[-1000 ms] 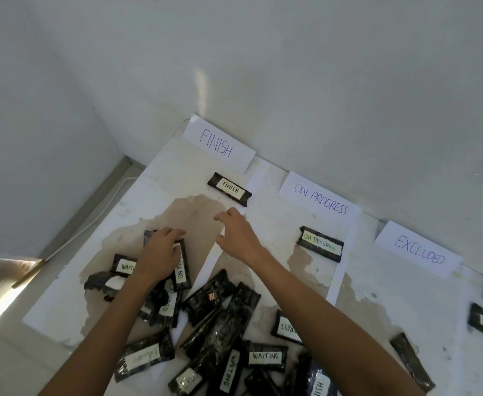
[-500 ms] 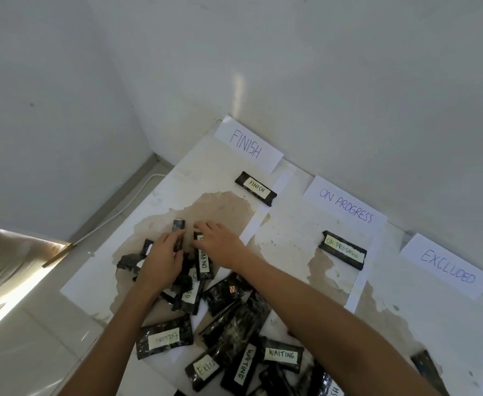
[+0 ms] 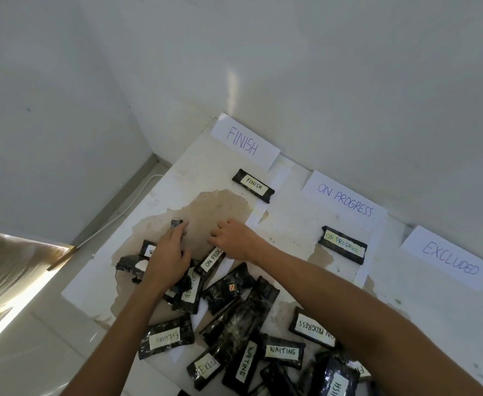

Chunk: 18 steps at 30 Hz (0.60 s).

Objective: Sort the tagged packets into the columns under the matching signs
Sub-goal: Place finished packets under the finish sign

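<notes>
Left hand (image 3: 169,257) grips a dark packet (image 3: 176,224), right hand (image 3: 236,238) grip unclear; best turn the packet to read where it belongs.

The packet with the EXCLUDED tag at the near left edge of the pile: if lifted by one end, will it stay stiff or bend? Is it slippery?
The EXCLUDED packet probably sags: its wrapper looks wrinkled, and the crumpled packet at the pile's far left has lost its shape. The black film is glossy, so it may slip; gripping across the paper tag seems safer.
</notes>
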Each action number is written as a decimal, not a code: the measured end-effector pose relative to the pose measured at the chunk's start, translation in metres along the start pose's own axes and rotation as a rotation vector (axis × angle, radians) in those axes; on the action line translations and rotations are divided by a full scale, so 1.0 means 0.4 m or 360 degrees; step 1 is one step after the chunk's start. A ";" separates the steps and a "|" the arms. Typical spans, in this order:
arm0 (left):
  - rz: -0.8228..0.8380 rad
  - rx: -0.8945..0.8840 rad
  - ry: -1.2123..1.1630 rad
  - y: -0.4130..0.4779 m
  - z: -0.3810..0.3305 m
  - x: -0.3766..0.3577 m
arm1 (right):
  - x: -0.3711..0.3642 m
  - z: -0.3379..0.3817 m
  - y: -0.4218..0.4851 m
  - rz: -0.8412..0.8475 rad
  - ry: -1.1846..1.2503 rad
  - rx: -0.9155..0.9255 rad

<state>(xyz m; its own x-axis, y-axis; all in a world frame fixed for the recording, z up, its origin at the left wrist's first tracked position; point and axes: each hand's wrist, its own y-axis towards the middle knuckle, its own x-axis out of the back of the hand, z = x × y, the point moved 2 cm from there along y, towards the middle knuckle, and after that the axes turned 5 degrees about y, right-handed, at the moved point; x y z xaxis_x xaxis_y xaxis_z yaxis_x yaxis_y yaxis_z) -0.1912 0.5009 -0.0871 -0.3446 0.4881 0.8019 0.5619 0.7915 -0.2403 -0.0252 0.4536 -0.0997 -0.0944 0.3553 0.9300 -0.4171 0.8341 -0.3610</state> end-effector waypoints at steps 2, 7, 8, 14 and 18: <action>0.0012 -0.0047 0.0017 0.012 -0.017 -0.007 | 0.002 -0.021 -0.036 -0.0061 0.0101 -0.0072; 0.0032 -0.0209 0.0122 0.066 -0.092 -0.049 | -0.010 -0.092 -0.157 -0.0185 0.0285 -0.0482; 0.0056 -0.0251 0.0139 0.078 -0.112 -0.064 | -0.017 -0.108 -0.183 -0.0204 0.0336 -0.0590; 0.0250 -0.0493 0.0296 0.135 -0.205 -0.191 | -0.082 -0.190 -0.312 -0.0193 0.0561 -0.1209; 0.0281 -0.0577 0.0475 0.163 -0.252 -0.254 | -0.114 -0.225 -0.349 -0.0182 0.0613 -0.1456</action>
<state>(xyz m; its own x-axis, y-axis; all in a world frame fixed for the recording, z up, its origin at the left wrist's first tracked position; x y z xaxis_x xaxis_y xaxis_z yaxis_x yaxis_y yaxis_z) -0.0440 0.4659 -0.1291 -0.0199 0.4346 0.9004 0.8358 0.5015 -0.2236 0.1188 0.3589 -0.0979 0.2696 0.2300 0.9351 0.4663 0.8184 -0.3358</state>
